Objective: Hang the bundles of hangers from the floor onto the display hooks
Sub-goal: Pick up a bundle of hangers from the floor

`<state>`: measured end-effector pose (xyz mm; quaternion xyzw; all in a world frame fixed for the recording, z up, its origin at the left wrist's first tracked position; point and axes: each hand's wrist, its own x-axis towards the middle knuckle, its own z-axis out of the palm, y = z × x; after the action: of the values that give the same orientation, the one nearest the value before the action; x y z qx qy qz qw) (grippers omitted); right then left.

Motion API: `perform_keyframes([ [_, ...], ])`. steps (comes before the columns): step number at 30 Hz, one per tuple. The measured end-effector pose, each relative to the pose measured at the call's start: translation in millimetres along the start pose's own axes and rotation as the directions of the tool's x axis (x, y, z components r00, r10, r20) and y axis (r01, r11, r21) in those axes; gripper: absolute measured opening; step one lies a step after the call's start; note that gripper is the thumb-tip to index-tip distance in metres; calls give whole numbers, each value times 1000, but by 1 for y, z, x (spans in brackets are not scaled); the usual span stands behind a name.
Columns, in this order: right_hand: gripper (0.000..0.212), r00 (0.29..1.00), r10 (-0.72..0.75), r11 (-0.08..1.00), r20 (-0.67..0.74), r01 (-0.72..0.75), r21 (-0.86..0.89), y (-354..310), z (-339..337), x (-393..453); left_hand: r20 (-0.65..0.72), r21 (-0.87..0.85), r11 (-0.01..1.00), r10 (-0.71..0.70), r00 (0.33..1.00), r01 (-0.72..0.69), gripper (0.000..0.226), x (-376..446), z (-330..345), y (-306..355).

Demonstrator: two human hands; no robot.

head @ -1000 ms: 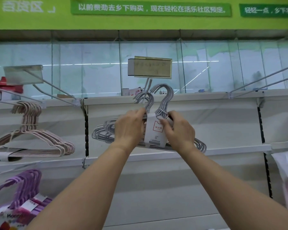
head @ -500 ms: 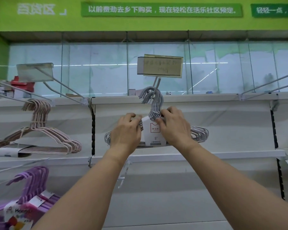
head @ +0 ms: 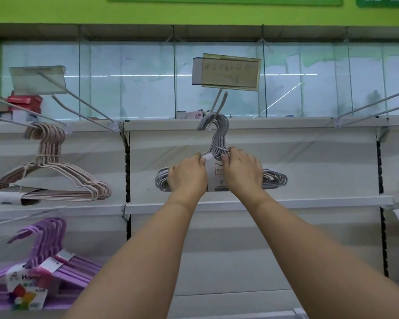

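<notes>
A bundle of grey wire hangers (head: 274, 179) with a white paper label hangs by its hooks on the middle display hook (head: 218, 104), under a yellowish price tag. My left hand (head: 188, 176) grips the bundle's left shoulder, fingers curled over the wires. On the other side of the label, my right hand (head: 242, 172) grips the right shoulder. Both hands sit just under the tied neck. The bundle's middle is hidden behind my hands.
A pink hanger bundle (head: 55, 173) hangs on the left display hook (head: 83, 102). Purple hanger bundles (head: 48, 256) hang lower left. Bare wire hooks (head: 373, 104) stick out at upper right. White shelf back panels and a shelf edge (head: 309, 201) lie behind.
The grey bundle's hooks have slid further back along the middle display hook, and both hands went with it, away from me. The view has tilted down slightly.
</notes>
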<state>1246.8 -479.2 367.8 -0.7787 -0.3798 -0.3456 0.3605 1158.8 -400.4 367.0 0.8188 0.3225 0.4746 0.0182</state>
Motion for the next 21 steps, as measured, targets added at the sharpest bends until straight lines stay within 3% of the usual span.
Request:
perform_keyframes([
  [5, 32, 988, -30, 992, -151, 49, 118, 1, -3, -13, -34, -77, 997, -19, 999, 17, 39, -8, -1, 0],
  [10, 42, 990, -82, 997, -112, 80, -22, 6, -9, -33, -75, -193, 976, 84, 994, -97, 41, -19, 3, -8],
  [14, 43, 991, -44, 998, -130, 37, -58, 8, -21, -45, -99, -177, 970, 150, 984, -166, 44, -32, 2, -7],
  [21, 42, 992, 88, 990, -90, -97, -107, 27, -41, -80, 9, -304, 946, 119, 993, -110, 54, -64, -15, 22],
])
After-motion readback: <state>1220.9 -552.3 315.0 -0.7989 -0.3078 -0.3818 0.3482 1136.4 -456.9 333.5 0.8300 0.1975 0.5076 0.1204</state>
